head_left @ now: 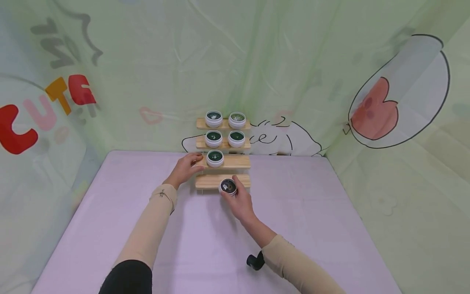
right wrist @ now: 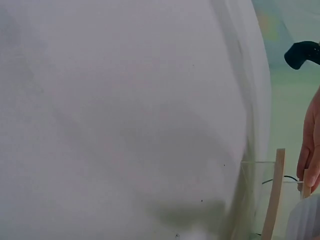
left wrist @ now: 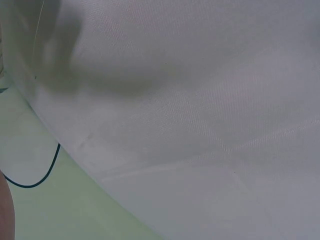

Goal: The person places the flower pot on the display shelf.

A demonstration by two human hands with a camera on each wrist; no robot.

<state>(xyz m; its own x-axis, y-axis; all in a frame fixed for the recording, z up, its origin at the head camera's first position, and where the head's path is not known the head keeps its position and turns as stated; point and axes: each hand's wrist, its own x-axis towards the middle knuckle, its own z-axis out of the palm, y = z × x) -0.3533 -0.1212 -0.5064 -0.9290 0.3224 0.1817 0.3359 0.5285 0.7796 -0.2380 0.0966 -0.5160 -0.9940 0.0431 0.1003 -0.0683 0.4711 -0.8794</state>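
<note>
A tiered wooden display rack (head_left: pixel 235 161) stands at the back of the table, its shelves rising in steps. My left hand (head_left: pixel 185 168) grips the left end of the second shelf from the bottom, thumb at the front edge. Beside those fingers on the same shelf sits a white round jar (head_left: pixel 215 158) with a dark green top. Between thumb and fingers, my right hand (head_left: pixel 241 201) pinches another white jar (head_left: pixel 228 186) with a dark top, overlapping the front of the lowest shelf. The right wrist view shows that jar's ridged white side (right wrist: pixel 304 220) near a shelf edge (right wrist: pixel 274 195).
The upper two shelves hold two jars each, including one at the top right (head_left: pixel 237 119). A pale lilac cloth (head_left: pixel 293 204) covers the table. Printed curtains (head_left: pixel 176 61) hang behind and at both sides. A black camera piece (head_left: pixel 255 261) projects from the right sleeve.
</note>
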